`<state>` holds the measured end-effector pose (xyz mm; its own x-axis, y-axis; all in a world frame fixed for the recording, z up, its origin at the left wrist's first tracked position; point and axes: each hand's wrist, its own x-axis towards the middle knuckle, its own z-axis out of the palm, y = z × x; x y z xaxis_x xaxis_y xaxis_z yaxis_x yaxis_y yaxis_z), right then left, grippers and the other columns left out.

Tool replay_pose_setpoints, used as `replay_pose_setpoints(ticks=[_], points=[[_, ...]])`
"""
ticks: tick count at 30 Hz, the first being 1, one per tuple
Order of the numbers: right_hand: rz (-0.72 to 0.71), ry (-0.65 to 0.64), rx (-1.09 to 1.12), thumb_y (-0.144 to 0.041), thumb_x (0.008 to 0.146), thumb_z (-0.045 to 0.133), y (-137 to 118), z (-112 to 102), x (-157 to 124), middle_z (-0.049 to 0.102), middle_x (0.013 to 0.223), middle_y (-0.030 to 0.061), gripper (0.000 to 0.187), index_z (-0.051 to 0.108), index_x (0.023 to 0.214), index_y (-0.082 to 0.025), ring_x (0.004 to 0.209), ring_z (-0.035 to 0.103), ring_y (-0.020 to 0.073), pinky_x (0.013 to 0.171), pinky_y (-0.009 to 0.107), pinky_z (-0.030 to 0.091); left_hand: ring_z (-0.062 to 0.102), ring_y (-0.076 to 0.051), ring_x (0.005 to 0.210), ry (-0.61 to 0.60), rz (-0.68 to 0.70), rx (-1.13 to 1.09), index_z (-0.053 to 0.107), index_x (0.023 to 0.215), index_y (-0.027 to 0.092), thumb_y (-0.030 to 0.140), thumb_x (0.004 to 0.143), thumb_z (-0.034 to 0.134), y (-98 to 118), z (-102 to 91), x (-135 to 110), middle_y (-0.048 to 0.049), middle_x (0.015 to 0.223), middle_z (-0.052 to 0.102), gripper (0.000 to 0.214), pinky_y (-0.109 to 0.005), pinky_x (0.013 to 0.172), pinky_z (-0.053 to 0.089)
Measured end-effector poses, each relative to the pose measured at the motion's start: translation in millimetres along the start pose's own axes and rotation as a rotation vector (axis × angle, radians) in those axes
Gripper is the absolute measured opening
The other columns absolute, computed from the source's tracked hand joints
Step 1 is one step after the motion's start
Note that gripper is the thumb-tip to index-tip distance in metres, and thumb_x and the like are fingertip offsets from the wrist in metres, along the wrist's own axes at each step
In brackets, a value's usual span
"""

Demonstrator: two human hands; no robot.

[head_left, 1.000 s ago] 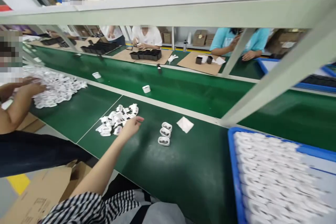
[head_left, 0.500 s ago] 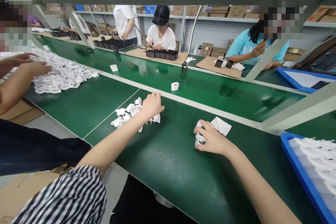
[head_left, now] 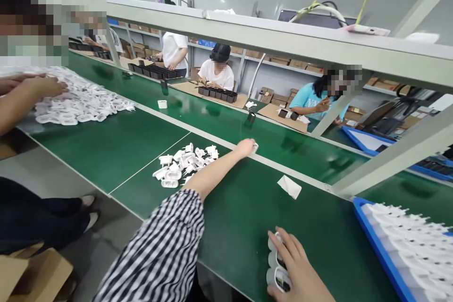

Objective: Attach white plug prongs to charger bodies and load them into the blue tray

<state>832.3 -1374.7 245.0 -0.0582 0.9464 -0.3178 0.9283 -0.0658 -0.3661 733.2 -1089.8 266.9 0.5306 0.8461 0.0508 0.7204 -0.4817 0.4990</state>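
Note:
My left hand (head_left: 247, 146) reaches far across the green table to the white strip at the belt's edge and is closed on a small white part (head_left: 255, 147). Behind my forearm lies a loose pile of white plug parts (head_left: 184, 163). My right hand (head_left: 293, 269) rests at the near edge of the table, fingers wrapped round a short row of white housings (head_left: 275, 264). A white slip of paper (head_left: 289, 186) lies between the two hands.
A blue tray (head_left: 382, 250) of white parts stands at the right. A co-worker's hands (head_left: 38, 87) rest on a big heap of white parts (head_left: 83, 101) at the left. Beyond the green conveyor belt (head_left: 283, 139), people sit at cardboard mats with black trays (head_left: 216, 93).
My left hand has left the plug pile and stretched forward to the belt's edge, taking a white part. My right hand has drawn the row of housings toward me.

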Motion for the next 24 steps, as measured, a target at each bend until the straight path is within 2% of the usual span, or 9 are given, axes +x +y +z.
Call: replay_pose_setpoints(ticks=[3, 6, 8, 10, 12, 14, 16, 20, 24], points=[[0.018, 0.008, -0.037, -0.034, 0.055, 0.048, -21.8, -15.0, 15.8, 0.015, 0.132, 0.0048, 0.078, 0.018, 0.125, -0.018, 0.119, 0.005, 0.0258, 0.095, 0.044, 0.02, 0.051, -0.016, 0.088, -0.094, 0.166, -0.034, 0.045, 0.101, 0.019, 0.025, 0.068, 0.049, 12.5, 19.9, -56.4, -0.003, 0.098, 0.055, 0.033, -0.021, 0.075, 0.037], [-0.04, 0.003, -0.053, -0.035, 0.057, 0.049, -34.3, -22.6, 30.2, 0.014, 0.132, 0.006, 0.078, 0.018, 0.125, -0.013, 0.12, 0.003, 0.0217, 0.096, 0.038, 0.018, 0.052, -0.017, 0.086, -0.165, 0.3, -0.082, 0.04, 0.107, 0.018, 0.03, 0.068, 0.049, 19.3, 30.9, -108.4, -0.0044, 0.099, 0.054, 0.042, -0.025, 0.073, 0.039], [-0.098, 0.025, -0.058, -0.038, 0.058, 0.051, -34.9, -24.2, 34.7, 0.013, 0.132, 0.0056, 0.079, 0.016, 0.125, -0.015, 0.12, 0.002, 0.0219, 0.096, 0.041, 0.015, 0.05, -0.018, 0.089, -0.206, 0.317, -0.089, 0.035, 0.112, 0.016, 0.032, 0.066, 0.052, 18.3, 26.2, -124.4, -0.0067, 0.101, 0.052, 0.051, -0.025, 0.074, 0.039], [-0.152, 0.103, -0.032, -0.043, 0.058, 0.051, -30.8, -25.4, 34.0, 0.011, 0.133, 0.0052, 0.079, 0.016, 0.125, -0.019, 0.12, 0.0, 0.0237, 0.095, 0.046, 0.01, 0.046, -0.019, 0.096, -0.213, 0.303, -0.026, 0.034, 0.113, 0.015, 0.03, 0.06, 0.058, 10.4, 10.7, -122.0, -0.0087, 0.106, 0.048, 0.059, -0.026, 0.078, 0.037], [-0.171, 0.229, 0.051, -0.045, 0.063, 0.048, -24.0, -27.7, 29.0, 0.013, 0.133, 0.0055, 0.072, 0.019, 0.124, -0.022, 0.12, 0.002, 0.0243, 0.094, 0.048, 0.011, 0.039, -0.022, 0.103, -0.116, 0.155, 0.109, 0.038, 0.11, 0.017, 0.021, 0.059, 0.059, -5.4, -11.8, -107.1, -0.0102, 0.112, 0.043, 0.056, -0.031, 0.083, 0.033], [-0.157, 0.337, 0.166, -0.044, 0.069, 0.041, -16.4, -30.9, 22.4, 0.018, 0.131, 0.006, 0.059, 0.024, 0.121, -0.023, 0.119, 0.011, 0.0229, 0.093, 0.044, 0.02, 0.032, -0.026, 0.108, 0.081, -0.207, 0.242, 0.043, 0.107, 0.016, 0.011, 0.064, 0.051, -27.4, -34.3, -88.8, -0.0131, 0.115, 0.039, 0.044, -0.039, 0.085, 0.028], [-0.147, 0.381, 0.262, -0.042, 0.073, 0.039, -9.0, -34.0, 17.3, 0.025, 0.128, 0.0061, 0.049, 0.029, 0.118, -0.025, 0.116, 0.021, 0.0215, 0.09, 0.04, 0.028, 0.035, -0.029, 0.106, 0.088, -0.423, 0.259, 0.049, 0.1, 0.011, 0.005, 0.065, 0.047, -50.9, -51.0, -75.0, -0.0171, 0.11, 0.044, 0.036, -0.043, 0.083, 0.028], [-0.183, 0.455, 0.411, -0.038, 0.072, 0.041, 3.7, -37.4, 20.2, 0.04, 0.117, 0.007, 0.038, 0.04, 0.108, -0.025, 0.106, 0.038, 0.0209, 0.084, 0.038, 0.035, 0.048, -0.027, 0.092, 0.015, -0.412, 0.183, 0.057, 0.087, 0.008, 0.004, 0.065, 0.045, -75.3, -62.6, -67.2, -0.0167, 0.091, 0.056, 0.025, -0.037, 0.077, 0.034], [-0.173, 0.572, 0.545, -0.034, 0.071, 0.045, 5.4, -43.1, 39.3, 0.051, 0.1, 0.0065, 0.034, 0.044, 0.103, -0.023, 0.085, 0.052, 0.018, 0.074, 0.035, 0.043, 0.05, -0.018, 0.091, 0.05, -0.264, 0.036, 0.052, 0.099, 0.013, 0.015, 0.075, 0.037, -43.1, -56.3, -74.9, -0.009, 0.096, 0.057, 0.028, -0.026, 0.077, 0.037]])
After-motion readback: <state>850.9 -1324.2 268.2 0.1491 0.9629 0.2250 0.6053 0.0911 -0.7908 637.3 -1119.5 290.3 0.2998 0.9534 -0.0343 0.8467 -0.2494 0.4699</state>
